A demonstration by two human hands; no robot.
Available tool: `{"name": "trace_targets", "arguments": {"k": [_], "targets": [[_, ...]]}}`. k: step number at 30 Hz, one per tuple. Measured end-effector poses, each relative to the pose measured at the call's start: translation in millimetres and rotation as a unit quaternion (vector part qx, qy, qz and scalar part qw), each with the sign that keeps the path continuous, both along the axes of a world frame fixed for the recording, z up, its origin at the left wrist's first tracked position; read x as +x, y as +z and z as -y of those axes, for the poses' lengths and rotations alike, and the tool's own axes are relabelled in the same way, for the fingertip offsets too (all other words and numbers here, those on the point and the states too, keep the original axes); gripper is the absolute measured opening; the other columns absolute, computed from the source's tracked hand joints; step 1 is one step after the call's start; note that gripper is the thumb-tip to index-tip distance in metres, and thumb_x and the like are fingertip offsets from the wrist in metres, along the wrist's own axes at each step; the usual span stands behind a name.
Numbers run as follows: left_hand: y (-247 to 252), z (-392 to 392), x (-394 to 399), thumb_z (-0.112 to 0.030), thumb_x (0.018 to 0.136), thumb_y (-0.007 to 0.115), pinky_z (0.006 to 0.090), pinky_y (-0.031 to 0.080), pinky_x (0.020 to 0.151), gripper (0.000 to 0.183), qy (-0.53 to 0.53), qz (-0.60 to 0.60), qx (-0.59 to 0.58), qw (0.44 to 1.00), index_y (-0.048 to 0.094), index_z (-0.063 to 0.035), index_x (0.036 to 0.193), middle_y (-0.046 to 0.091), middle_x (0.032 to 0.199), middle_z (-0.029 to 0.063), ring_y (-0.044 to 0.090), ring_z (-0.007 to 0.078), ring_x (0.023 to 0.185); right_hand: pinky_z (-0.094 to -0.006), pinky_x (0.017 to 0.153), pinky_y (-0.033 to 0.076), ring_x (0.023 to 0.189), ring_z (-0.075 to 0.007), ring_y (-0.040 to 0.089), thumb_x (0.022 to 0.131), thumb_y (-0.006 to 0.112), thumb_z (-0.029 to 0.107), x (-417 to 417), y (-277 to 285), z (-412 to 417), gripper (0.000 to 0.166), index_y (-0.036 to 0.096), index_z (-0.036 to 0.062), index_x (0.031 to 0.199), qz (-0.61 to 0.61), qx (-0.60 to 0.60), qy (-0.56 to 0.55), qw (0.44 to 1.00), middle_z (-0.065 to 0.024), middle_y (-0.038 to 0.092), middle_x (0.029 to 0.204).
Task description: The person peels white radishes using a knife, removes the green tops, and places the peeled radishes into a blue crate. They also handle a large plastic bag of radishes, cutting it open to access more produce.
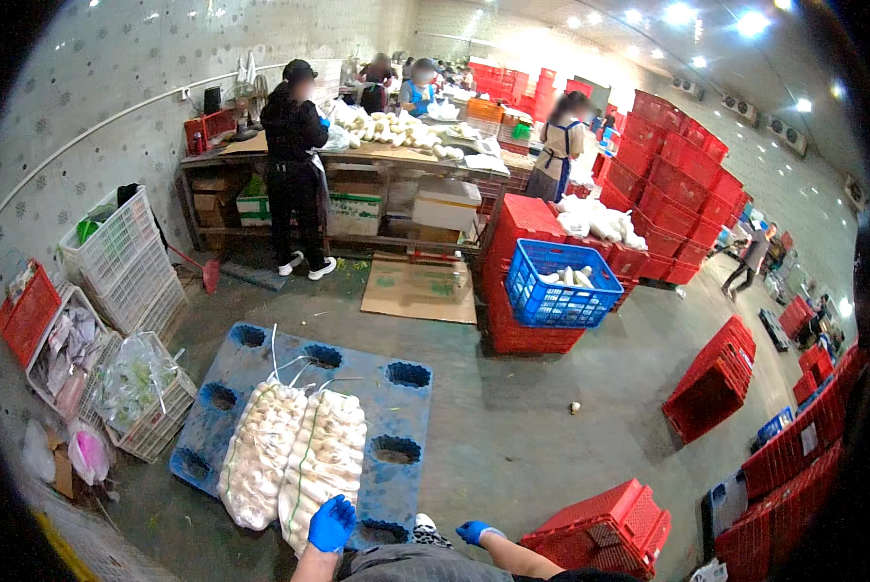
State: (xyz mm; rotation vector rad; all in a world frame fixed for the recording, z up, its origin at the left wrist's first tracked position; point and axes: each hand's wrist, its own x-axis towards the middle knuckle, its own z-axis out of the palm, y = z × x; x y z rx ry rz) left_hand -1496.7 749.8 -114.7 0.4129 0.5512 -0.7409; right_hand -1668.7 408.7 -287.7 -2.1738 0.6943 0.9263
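My left hand (333,522), in a blue glove, is in front of the near end of a long clear bag of white vegetables (323,451). Its fingers are slightly curled with nothing seen in them; whether it touches the bag is unclear. A second such bag (264,451) lies alongside, to the left. Both bags rest on a blue plastic pallet (398,396) with dark recesses, and thin white ties stick up from their far ends. My right hand (475,532), also blue-gloved, is low beside my shoe (429,529), near a red crate (602,527). I see nothing in it, but its fingers are partly hidden.
White crates (122,269) and a crate with a plastic bag of greens (151,407) line the left wall. A blue basket (566,284) of white vegetables tops red crates. People work around a table (238,145). Another red crate (711,378) stands right; flattened cardboard (420,287) lies ahead.
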Motion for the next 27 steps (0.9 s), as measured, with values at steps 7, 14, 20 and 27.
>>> {"name": "trace_targets", "arguments": {"k": [7,14,20,27], "targets": [[-9.2,-2.8,-0.6,-0.02,0.085,0.053,0.0366,0.052,0.069,0.017,0.016,-0.003,0.014,1.0,0.065,-0.0095,0.09,0.067,0.081,0.0066,0.063,0.0208,0.077,-0.036,0.072,0.047,0.077,-0.023,0.062,0.082,0.051,0.041,0.5,-6.4,1.0,0.045,0.062,0.0051,0.105,-0.009,0.006,0.01,1.0,-0.012,0.066,0.091],[-15.8,-5.8,2.5,-0.021,0.086,0.053,0.0375,0.052,0.067,0.019,0.024,-0.013,0.001,1.0,0.065,-0.0078,0.092,0.066,0.079,0.0079,0.063,0.0232,0.075,-0.0357,0.071,0.048,0.076,-0.023,0.063,0.082,0.051,0.04,-2.7,-17.7,1.9,0.043,0.062,0.0037,0.104,0.014,0.017,-0.017,1.0,-0.0124,0.066,0.09],[-19.3,-8.8,1.7,-0.021,0.086,0.053,0.0375,0.052,0.07,0.019,0.018,0.009,-0.012,1.0,0.064,-0.0082,0.093,0.066,0.084,0.0083,0.062,0.0232,0.077,-0.0362,0.071,0.049,0.076,-0.0228,0.063,0.082,0.052,0.038,-0.5,-26.2,2.3,0.043,0.063,0.0019,0.102,0.008,0.063,-0.055,0.996,-0.0126,0.066,0.09],[-6.1,-5.1,-0.7,-0.02,0.086,0.053,0.0374,0.052,0.069,0.018,0.018,-0.013,-0.015,1.0,0.065,-0.008,0.091,0.066,0.082,0.0078,0.063,0.0229,0.076,-0.0359,0.072,0.048,0.077,-0.0231,0.063,0.082,0.051,0.039,-8.4,-27.0,1.8,0.044,0.062,0.0024,0.104,0.013,0.07,-0.071,0.995,-0.0128,0.066,0.091]]}}
